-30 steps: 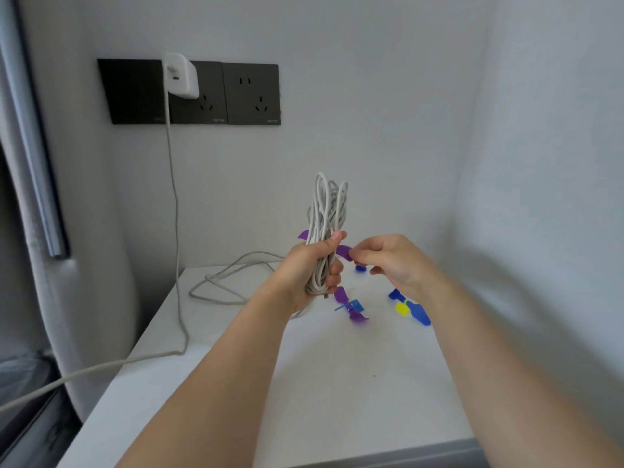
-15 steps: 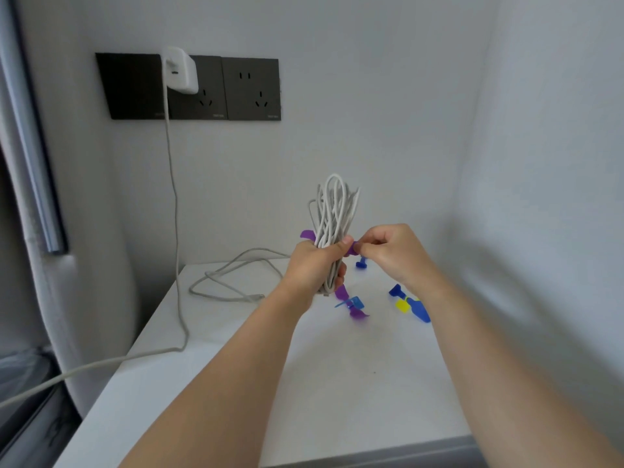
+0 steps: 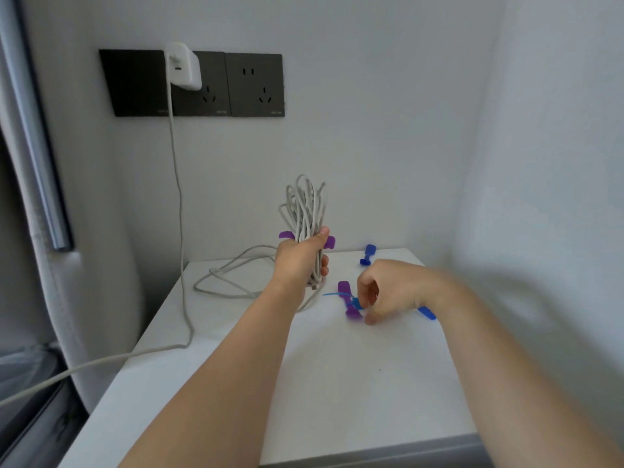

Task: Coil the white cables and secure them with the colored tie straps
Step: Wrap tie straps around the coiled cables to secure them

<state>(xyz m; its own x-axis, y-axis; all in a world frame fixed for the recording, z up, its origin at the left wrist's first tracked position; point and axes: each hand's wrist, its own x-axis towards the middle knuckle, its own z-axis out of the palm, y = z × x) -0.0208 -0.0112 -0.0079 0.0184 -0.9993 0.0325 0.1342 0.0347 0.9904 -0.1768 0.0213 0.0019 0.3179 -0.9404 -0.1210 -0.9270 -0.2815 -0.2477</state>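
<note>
head view: left hand (image 3: pixel 299 261) grips the coiled white cable (image 3: pixel 305 204) upright; loose tie straps (image 3: pixel 352 311) lie below-right of it, by the right hand (image 3: pixel 388 292), grip unclear.

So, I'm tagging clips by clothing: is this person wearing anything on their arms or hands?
Nothing visible. Both forearms are bare to the frame edge, no sleeves. The left hand shows no glove, ring or watch; the right hand is motion-blurred, but no glove or wristband shows.
</note>
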